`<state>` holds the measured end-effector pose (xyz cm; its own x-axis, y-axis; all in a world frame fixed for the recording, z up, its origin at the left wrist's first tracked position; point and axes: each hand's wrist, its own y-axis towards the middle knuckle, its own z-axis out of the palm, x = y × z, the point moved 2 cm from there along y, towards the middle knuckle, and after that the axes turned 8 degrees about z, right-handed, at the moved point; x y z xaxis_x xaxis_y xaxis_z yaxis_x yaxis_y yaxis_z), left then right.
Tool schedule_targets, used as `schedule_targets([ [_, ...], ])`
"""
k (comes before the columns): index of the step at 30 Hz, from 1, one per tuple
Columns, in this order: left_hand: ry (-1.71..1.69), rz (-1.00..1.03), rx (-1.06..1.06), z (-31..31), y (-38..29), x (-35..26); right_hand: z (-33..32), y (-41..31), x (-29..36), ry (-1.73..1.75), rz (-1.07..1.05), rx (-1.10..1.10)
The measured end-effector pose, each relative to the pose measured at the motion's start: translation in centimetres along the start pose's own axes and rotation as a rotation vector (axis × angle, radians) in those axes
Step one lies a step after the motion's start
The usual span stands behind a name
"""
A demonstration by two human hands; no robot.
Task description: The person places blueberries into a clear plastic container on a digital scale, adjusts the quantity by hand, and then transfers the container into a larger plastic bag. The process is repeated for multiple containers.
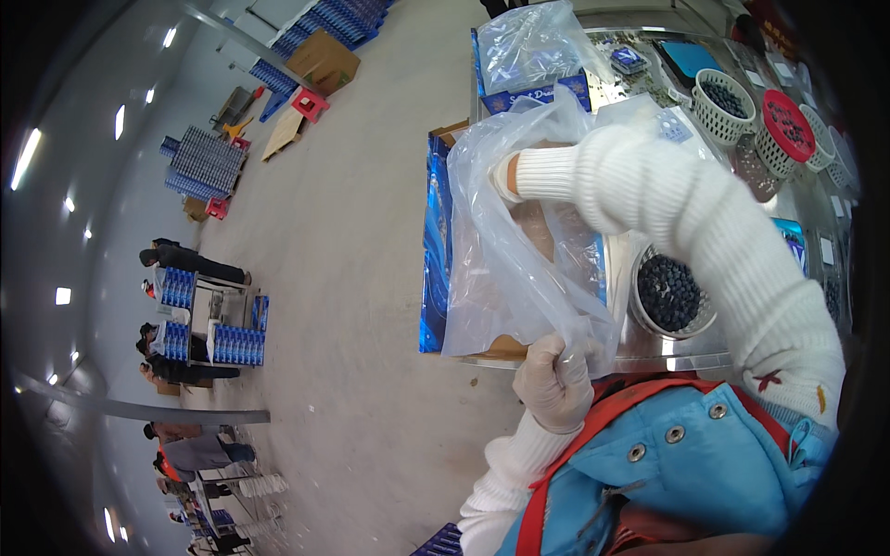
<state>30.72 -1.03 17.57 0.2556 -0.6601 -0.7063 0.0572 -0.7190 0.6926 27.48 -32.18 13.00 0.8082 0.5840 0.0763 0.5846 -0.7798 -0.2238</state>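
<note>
My left hand (pixel 554 383), in a pale disposable glove, pinches the near edge of a clear plastic bag (pixel 511 278). The bag lies loosely over and inside a blue-printed cardboard box (pixel 436 243). My right arm, in a white knit sleeve, reaches across to the far part of the bag. There the gloved right hand (pixel 504 179) is partly covered by plastic, and its fingers are hidden. Through the film, some brown cardboard shows. Right of the box stands a white basket (pixel 638 306) filled with blueberries (pixel 669 292).
A second blue box (pixel 573 90) with plastic sits beyond. On the metal table (pixel 702 358) are more baskets, a red colander (pixel 789 125) and a blue-topped device (pixel 688 59). Across the floor, several people stand by carts; stacked blue boxes (pixel 208 163) and a carton (pixel 323 62) lie farther off.
</note>
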Motion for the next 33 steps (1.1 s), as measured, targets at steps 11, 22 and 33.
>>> schedule_targets([
  [11,-0.333,-0.095,-0.158,-1.3,-0.1,1.1,-1.5,-6.6,10.4,0.261,-0.353,0.136],
  [22,0.322,-0.155,-0.315,-2.3,-3.2,1.3,-8.1,-29.7,-3.6,0.831,-0.434,-0.052],
  [33,0.429,0.569,-0.614,0.7,-1.9,-8.0,9.9,-59.3,-23.5,1.141,0.56,-0.533],
])
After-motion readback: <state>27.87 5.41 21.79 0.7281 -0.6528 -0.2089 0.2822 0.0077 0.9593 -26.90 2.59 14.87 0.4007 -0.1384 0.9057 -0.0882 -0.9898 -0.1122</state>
